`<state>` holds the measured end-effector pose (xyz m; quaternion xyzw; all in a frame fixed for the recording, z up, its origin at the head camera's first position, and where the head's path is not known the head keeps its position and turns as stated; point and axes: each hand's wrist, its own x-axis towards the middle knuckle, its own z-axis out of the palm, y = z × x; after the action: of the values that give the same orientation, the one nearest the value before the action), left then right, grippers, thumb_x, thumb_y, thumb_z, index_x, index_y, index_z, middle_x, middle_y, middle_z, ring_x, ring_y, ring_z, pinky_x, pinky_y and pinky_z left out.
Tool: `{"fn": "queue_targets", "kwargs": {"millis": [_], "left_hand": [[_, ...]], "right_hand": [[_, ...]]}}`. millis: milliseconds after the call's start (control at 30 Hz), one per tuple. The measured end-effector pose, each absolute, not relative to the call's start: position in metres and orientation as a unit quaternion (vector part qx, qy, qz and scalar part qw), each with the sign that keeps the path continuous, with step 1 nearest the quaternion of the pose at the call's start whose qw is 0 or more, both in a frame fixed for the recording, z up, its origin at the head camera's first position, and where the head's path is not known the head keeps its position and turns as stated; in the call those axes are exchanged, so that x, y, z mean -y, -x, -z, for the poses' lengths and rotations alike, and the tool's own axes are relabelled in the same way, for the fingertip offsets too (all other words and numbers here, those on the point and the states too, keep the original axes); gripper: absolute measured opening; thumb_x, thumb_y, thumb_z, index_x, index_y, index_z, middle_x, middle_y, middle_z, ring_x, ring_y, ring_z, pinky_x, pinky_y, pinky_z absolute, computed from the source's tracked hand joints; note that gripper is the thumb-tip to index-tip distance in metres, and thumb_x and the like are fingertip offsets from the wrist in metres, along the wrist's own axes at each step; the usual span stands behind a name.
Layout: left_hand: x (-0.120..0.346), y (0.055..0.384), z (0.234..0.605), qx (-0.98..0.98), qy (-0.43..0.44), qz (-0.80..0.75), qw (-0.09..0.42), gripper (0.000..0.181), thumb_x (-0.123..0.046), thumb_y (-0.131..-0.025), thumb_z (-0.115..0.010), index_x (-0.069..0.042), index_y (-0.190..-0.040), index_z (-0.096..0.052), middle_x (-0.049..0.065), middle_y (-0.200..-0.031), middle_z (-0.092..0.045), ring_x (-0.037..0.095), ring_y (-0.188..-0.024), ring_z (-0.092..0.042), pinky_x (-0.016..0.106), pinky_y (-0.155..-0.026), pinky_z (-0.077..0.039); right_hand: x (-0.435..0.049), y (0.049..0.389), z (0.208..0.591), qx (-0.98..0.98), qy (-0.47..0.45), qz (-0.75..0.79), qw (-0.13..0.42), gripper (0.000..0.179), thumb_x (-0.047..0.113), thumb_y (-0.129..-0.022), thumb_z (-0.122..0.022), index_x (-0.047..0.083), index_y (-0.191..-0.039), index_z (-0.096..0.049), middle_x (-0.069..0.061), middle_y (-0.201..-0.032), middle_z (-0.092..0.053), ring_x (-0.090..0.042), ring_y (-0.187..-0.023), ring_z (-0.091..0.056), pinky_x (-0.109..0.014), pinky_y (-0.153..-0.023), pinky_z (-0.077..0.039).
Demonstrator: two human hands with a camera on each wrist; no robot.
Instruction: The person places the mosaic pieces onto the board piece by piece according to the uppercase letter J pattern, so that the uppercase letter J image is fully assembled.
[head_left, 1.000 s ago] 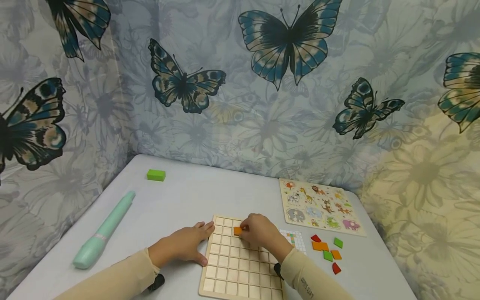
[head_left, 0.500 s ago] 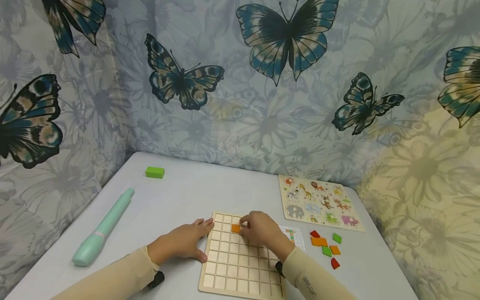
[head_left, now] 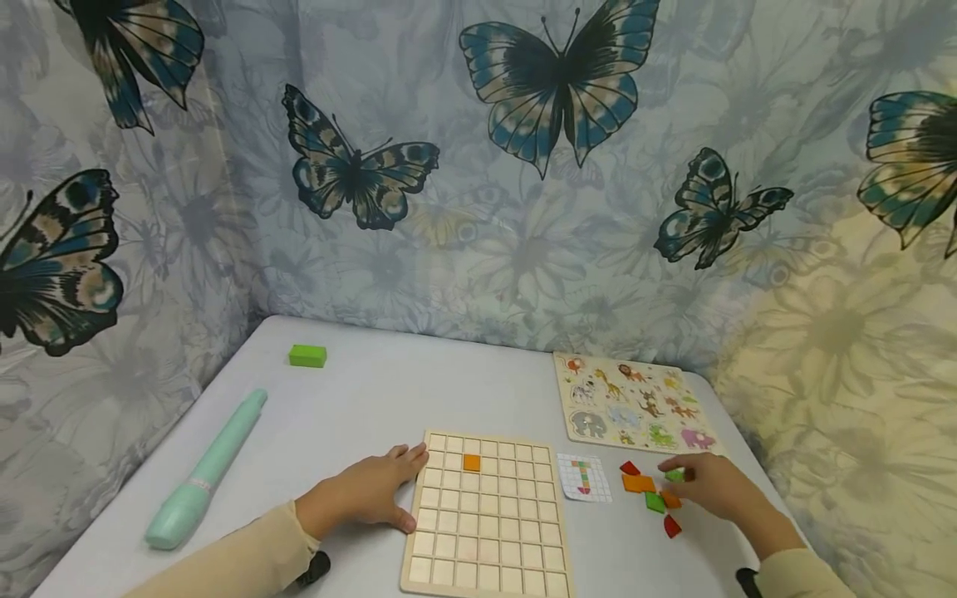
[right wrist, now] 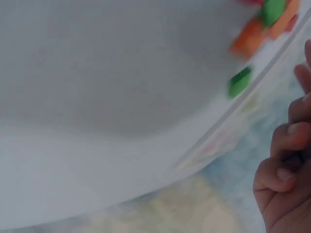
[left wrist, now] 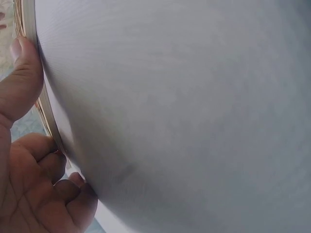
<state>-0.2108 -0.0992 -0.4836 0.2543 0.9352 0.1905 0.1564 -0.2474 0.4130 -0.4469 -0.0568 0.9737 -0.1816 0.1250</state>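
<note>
My left hand (head_left: 370, 492) rests along the left edge of a wooden grid board (head_left: 486, 525). In the left wrist view its thumb (left wrist: 25, 73) lies against the board's side. An orange square tile (head_left: 472, 463) sits in a cell of the second row from the top. My right hand (head_left: 714, 490) is over the loose tiles to the right, thumb and index finger close to a green tile (head_left: 674, 475) and holding nothing that I can see. Around it lie a green tile (head_left: 655, 502), several orange tiles (head_left: 638, 483) and red rounded pieces (head_left: 672, 526).
A small pattern card (head_left: 585, 479) lies between board and loose tiles. Behind is an animal puzzle board (head_left: 635, 402). A green block (head_left: 307, 356) stands at the back left, and a mint-coloured club-shaped object (head_left: 205, 473) lies along the left side.
My right hand has left the orange tile in the grid and moved right to the loose tiles, uncovering the pattern card. The left hand stays at the board's edge.
</note>
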Motion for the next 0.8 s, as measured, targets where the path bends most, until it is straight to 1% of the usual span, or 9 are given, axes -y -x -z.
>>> {"fn": "queue_targets", "kwargs": {"millis": [67,167,333,467,600,700,800], "left_hand": [[0.100,0.211,0.485,-0.937,-0.254,-0.187,0.151,0.105,-0.052,-0.069,-0.080,-0.007,-0.153,-0.035,0.005,-0.160,-0.025,0.035,-0.144,-0.023,0.053,-0.109,-0.031],[0.103,0.211,0.486,-0.941,-0.247,-0.178,0.146,0.105,-0.051,-0.069,-0.080,-0.008,-0.153,-0.034,0.003,-0.160,-0.025,0.034,-0.144,-0.023,0.053,-0.109,-0.030],[0.104,0.212,0.487,-0.940,-0.247,-0.178,0.155,0.106,-0.053,-0.069,-0.079,-0.008,-0.153,-0.034,0.003,-0.160,-0.023,0.034,-0.145,-0.022,0.053,-0.110,-0.029],[0.100,0.212,0.489,-0.937,-0.253,-0.180,0.160,0.106,-0.055,-0.069,-0.078,-0.009,-0.153,-0.033,0.002,-0.160,-0.023,0.033,-0.145,-0.022,0.052,-0.110,-0.030],[0.097,0.212,0.489,-0.939,-0.254,-0.168,0.161,0.106,-0.056,-0.069,-0.078,-0.009,-0.153,-0.033,0.003,-0.160,-0.024,0.033,-0.144,-0.024,0.052,-0.109,-0.031],[0.096,0.210,0.488,-0.941,-0.250,-0.163,0.160,0.106,-0.054,-0.069,-0.078,-0.008,-0.153,-0.033,0.003,-0.160,-0.024,0.033,-0.144,-0.024,0.051,-0.109,-0.031],[0.096,0.210,0.485,-0.942,-0.246,-0.163,0.157,0.105,-0.053,-0.070,-0.079,-0.008,-0.153,-0.033,0.004,-0.160,-0.023,0.033,-0.144,-0.024,0.051,-0.109,-0.031]], "right_hand": [[-0.432,0.245,0.451,-0.972,0.054,0.185,0.137,0.038,0.028,-0.084,-0.078,0.010,-0.116,-0.072,-0.002,-0.072,-0.052,-0.019,-0.061,-0.044,-0.032,-0.052,-0.036],[-0.445,0.244,0.459,-0.967,0.058,0.198,0.149,0.040,0.031,-0.082,-0.079,0.012,-0.117,-0.073,-0.002,-0.073,-0.053,-0.019,-0.062,-0.044,-0.030,-0.052,-0.038],[-0.449,0.243,0.470,-0.969,0.046,0.193,0.145,0.035,0.031,-0.081,-0.080,0.014,-0.111,-0.075,-0.001,-0.075,-0.052,-0.019,-0.063,-0.043,-0.030,-0.052,-0.036],[-0.451,0.241,0.475,-0.973,0.024,0.179,0.143,0.034,0.030,-0.080,-0.081,0.017,-0.111,-0.075,-0.002,-0.075,-0.050,-0.019,-0.064,-0.042,-0.029,-0.053,-0.035],[-0.453,0.239,0.478,-0.972,0.027,0.177,0.152,0.033,0.032,-0.081,-0.080,0.018,-0.110,-0.075,-0.001,-0.077,-0.051,-0.018,-0.066,-0.043,-0.030,-0.055,-0.037],[-0.455,0.239,0.475,-0.971,0.039,0.180,0.151,0.033,0.034,-0.082,-0.079,0.015,-0.109,-0.075,-0.001,-0.080,-0.053,-0.019,-0.069,-0.044,-0.032,-0.057,-0.037],[-0.458,0.241,0.468,-0.972,0.041,0.185,0.138,0.033,0.033,-0.083,-0.078,0.012,-0.109,-0.075,0.001,-0.080,-0.054,-0.017,-0.067,-0.045,-0.030,-0.056,-0.038]]}}
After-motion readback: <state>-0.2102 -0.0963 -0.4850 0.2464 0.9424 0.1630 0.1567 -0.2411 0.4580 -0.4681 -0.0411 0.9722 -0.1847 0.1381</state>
